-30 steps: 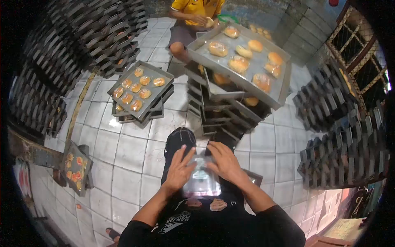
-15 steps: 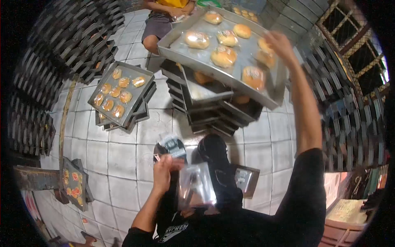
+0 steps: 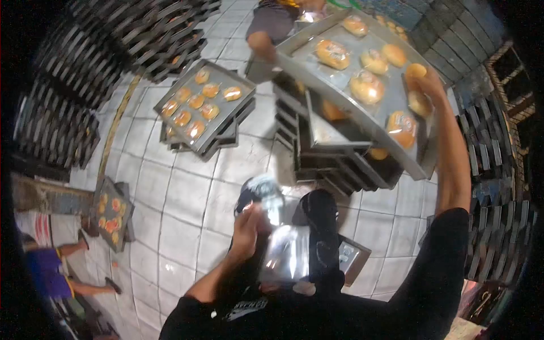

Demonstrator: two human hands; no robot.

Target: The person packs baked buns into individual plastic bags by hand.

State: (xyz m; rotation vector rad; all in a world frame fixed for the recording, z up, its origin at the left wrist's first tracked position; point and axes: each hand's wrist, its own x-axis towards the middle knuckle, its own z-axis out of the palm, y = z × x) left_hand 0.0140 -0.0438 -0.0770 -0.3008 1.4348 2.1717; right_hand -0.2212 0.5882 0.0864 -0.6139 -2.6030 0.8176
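Observation:
My left hand (image 3: 247, 231) is closed round a clear printed bag (image 3: 266, 195) above my left knee. A stack of clear plastic bags (image 3: 286, 252) lies on my lap beside it. My right hand (image 3: 428, 84) reaches over the right side of the large metal tray (image 3: 334, 85), its fingers round a bun (image 3: 416, 71). Another bun (image 3: 420, 104) sits just below that hand. Several buns lie on this tray, some wrapped in clear plastic, such as the one at the lower right (image 3: 402, 128). More trays are piled crosswise underneath.
Left of the pile, a smaller tray stack (image 3: 245, 90) holds wrapped buns. Another tray (image 3: 111, 239) of buns stands at the left, near a person in purple (image 3: 51, 273). A seated person's knee (image 3: 261, 45) is behind the big tray. Stacked trays (image 3: 496, 238) line the right side.
My right hand went from my lap to the big tray and has closed on a bun there. My left hand has taken up a bag. The view has shifted, and a person in purple now shows at left.

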